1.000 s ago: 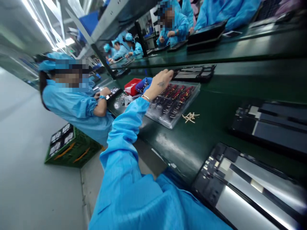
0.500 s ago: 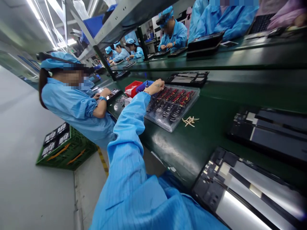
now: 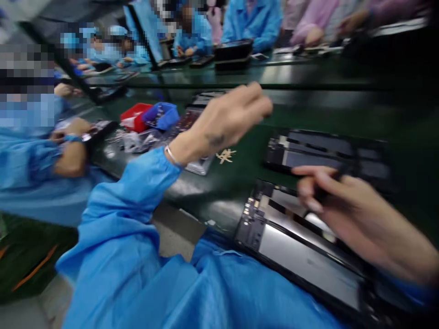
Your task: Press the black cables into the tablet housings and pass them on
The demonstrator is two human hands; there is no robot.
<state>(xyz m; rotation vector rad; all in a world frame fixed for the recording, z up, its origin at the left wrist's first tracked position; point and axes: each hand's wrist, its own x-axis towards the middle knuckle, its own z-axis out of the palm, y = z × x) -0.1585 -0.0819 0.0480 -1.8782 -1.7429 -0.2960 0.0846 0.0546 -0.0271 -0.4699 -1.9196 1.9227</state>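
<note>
Green worktop (image 3: 248, 167) gleaming, and nearest lies an opened device (image 3: 302, 260); above it, the right hand (image 3: 343, 214) grips a blurred dark object (image 3: 319, 195)! The left hand (image 3: 226, 116) hangs half-curled before a clear tray (image 3: 200, 167), whether holding anything I can't tell; red bin (image 3: 135, 114), blue bin (image 3: 164, 116) beyond.

2 foreground devices (image 3: 302, 260) (image 3: 312, 145), 2 bins (image 3: 139, 116) (image 3: 168, 116)

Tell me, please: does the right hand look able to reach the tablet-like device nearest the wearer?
Probably yes: the right hand appears just over the tablet-like device, with nothing visible blocking the way, though the blurred dark item it seems to hold could hinder grasping.
</note>
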